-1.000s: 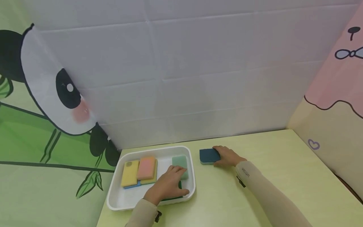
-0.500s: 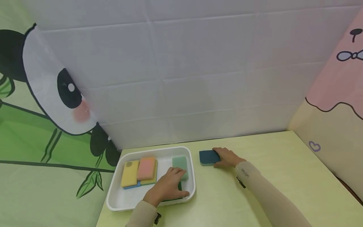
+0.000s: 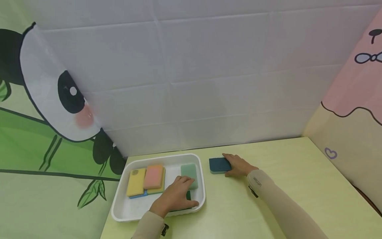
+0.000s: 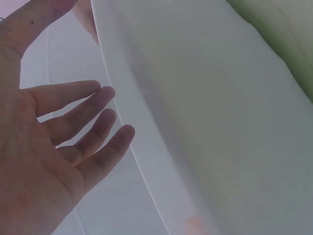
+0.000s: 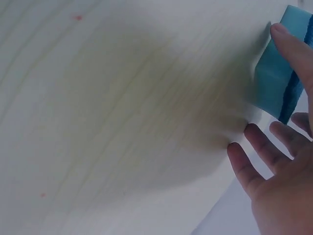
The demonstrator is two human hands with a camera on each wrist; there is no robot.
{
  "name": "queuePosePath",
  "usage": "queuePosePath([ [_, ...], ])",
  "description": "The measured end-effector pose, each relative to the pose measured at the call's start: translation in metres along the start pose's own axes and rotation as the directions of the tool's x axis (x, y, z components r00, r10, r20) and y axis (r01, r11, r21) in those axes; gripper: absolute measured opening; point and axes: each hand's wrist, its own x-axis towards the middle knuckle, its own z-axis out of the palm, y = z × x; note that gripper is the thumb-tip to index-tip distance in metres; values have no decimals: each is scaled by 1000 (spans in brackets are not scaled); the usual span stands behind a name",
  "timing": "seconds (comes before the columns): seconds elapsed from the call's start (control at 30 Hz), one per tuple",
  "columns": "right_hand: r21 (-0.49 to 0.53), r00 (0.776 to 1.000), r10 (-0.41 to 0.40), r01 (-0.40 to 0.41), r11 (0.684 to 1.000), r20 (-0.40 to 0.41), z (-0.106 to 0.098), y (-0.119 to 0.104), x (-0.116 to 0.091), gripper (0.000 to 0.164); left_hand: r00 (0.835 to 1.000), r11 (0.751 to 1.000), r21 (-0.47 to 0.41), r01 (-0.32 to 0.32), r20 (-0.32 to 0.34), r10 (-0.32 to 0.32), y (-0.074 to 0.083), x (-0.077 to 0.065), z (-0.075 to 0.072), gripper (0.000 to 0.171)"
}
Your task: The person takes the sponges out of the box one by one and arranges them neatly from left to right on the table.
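Note:
My right hand (image 3: pixel 238 166) grips the right end of a dark blue sponge (image 3: pixel 220 164) with a pale teal underside, on the table. The right wrist view shows the thumb on one side of this sponge (image 5: pixel 274 81) and fingers on the other, the two lower fingertips at the tabletop. Over the right half of a white tray (image 3: pixel 131 208) hovers my left hand (image 3: pixel 176 194), its fingers spread. Partly beneath it lie a mint green sponge (image 3: pixel 188 171) and a dark green one (image 3: pixel 189 196). In the left wrist view that hand (image 4: pixel 58 147) holds nothing, fingertips near a pale edge.
At the tray's left lie a yellow sponge (image 3: pixel 136 182) and a pink-orange one (image 3: pixel 153 176) on a yellow-green one, with a blue edge (image 3: pixel 138 196) beneath. The pale yellow table (image 3: pixel 283 166) ends at a white backdrop (image 3: pixel 209 83) and printed side cloths.

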Motion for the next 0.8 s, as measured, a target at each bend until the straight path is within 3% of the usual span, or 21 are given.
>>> queuePosePath([
  [0.2,2,1000,24,-24,1000,-21,-2,3,-4,97,1000,1000,-10,1,-18,-1,2,-1,-3,88],
  [0.4,-21,999,18,-19,1000,-43,-13,1,-22,96,999,1000,-19,0,-32,-1,2,-2,-6,88],
  [0.8,-116,992,-53,40,992,-111,-32,-26,-61,85,998,1000,-4,4,-59,-4,3,-2,-8,88],
])
